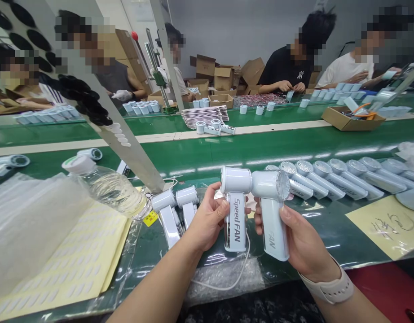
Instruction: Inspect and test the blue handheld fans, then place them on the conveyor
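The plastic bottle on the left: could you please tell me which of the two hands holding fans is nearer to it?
Left. The left hand, holding one fan, is to the right of the plastic bottle; the right hand, holding another fan, is farther right.

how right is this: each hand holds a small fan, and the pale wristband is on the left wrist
Wrong side: the head view shows the pale wristband on the right wrist. The left hand does hold one small fan and the right hand another.
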Motion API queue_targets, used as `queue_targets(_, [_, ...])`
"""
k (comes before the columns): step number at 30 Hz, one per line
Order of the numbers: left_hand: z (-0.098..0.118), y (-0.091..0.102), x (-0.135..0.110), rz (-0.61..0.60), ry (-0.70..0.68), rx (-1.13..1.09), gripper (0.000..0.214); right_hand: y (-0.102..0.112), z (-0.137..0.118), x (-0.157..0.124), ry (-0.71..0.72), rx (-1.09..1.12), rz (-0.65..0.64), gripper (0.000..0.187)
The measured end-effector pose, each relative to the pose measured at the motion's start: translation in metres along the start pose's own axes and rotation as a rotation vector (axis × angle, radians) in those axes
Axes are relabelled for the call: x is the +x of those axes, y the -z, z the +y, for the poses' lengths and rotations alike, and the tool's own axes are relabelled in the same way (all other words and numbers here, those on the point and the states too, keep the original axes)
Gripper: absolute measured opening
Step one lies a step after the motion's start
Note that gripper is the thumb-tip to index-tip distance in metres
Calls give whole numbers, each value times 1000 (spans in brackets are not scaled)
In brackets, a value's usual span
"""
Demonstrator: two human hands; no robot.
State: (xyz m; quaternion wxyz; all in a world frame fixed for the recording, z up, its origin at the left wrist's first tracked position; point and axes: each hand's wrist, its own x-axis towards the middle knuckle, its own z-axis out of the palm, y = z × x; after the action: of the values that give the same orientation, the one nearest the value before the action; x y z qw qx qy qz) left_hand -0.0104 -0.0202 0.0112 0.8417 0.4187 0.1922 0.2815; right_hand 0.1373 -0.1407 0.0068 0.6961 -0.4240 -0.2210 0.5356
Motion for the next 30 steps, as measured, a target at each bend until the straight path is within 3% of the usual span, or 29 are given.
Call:
queue_targets(13, [-4, 6, 1, 28, -20, 31, 89, -1, -6, 0, 17, 60, -80, 37])
queue_targets(17, [-3, 4, 1, -12, 31, 67, 76, -2, -6, 2, 71, 30, -121, 31])
queue_targets(21, [-1, 4, 0, 3, 67, 180, 50, 7, 1, 3, 122, -103, -108, 38])
queue_targets(25, [5, 5, -3, -68, -130, 509, 47, 18, 5, -3, 279, -452, -75, 52])
queue_targets(30, [4, 11, 1, -249, -599, 1029, 26, 20, -3, -2, 578, -721, -306, 42])
